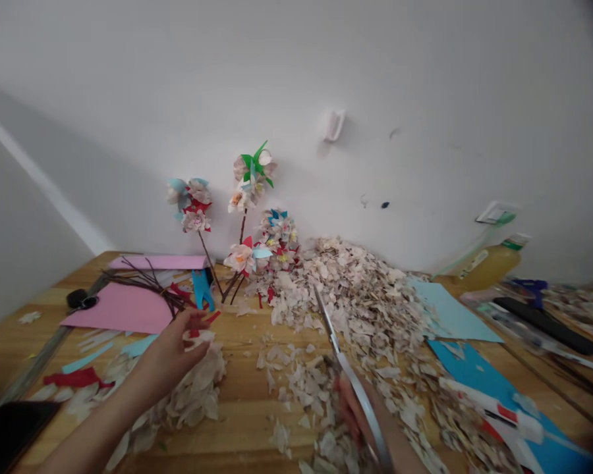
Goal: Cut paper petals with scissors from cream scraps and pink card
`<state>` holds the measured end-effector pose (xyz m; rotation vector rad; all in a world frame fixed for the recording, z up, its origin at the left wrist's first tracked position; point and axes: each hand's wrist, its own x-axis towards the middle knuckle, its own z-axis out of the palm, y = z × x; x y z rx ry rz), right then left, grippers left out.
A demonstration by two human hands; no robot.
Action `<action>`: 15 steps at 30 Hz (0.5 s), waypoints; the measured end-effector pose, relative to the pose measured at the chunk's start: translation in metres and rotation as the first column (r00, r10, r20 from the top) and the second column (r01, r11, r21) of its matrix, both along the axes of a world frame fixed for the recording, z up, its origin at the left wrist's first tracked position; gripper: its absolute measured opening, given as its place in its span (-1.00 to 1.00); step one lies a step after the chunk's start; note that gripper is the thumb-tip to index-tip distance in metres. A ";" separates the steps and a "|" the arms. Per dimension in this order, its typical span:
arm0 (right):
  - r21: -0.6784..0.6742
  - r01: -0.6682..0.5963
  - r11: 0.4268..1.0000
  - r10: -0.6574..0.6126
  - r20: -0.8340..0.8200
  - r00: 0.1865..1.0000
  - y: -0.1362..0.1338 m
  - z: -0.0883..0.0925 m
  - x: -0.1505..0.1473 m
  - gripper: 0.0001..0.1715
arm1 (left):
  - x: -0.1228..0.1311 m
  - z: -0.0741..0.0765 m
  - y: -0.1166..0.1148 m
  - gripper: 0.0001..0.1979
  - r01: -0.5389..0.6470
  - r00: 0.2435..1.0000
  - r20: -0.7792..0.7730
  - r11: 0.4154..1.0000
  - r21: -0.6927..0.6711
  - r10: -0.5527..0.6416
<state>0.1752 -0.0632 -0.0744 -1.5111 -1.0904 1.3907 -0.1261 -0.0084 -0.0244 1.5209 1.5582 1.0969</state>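
Note:
My left hand [190,339] is stretched over the left part of the table, fingers and thumb apart, with nothing plainly held. Scraps of red paper [213,317] lie by its fingertips, and a heap of pale dried petals [200,388] is below it. In my right hand [353,411] is a pair of scissors [348,368], blades pointing away toward the large petal pile [356,276]. Part of the scissors' handle is hidden by my fingers. Several petal flowers on twigs [242,257], trimmed with coloured paper, stand near the wall.
Pink paper [128,306] with a bundle of twigs [151,280] and a blue clip-like object [202,289] lie at left. A dark phone [14,431] sits front left. At right are blue paper [484,368], a glue bottle [518,421], a yellow liquid bottle [494,262] and a glue gun [534,289].

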 end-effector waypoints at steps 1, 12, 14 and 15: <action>0.027 0.030 0.999 -0.030 0.007 1.000 -0.001 0.006 0.002 -0.38 | 0.002 0.002 -0.001 -0.63 -0.028 0.999 -0.028 0.999 0.042 0.029; 0.156 0.159 0.975 -0.177 0.110 0.978 0.009 0.021 0.024 -0.45 | 0.028 0.022 -0.028 -0.69 -0.102 0.988 0.125 0.990 0.100 0.089; 0.210 0.157 0.965 -0.194 0.172 0.966 0.013 0.022 0.030 -0.55 | 0.038 0.011 -0.033 -0.72 -0.095 0.982 0.174 0.992 0.086 0.079; 0.246 0.156 0.957 -0.209 0.204 0.956 0.014 0.023 0.033 -0.61 | 0.045 0.004 -0.037 -0.74 -0.074 0.980 0.188 0.993 0.091 0.056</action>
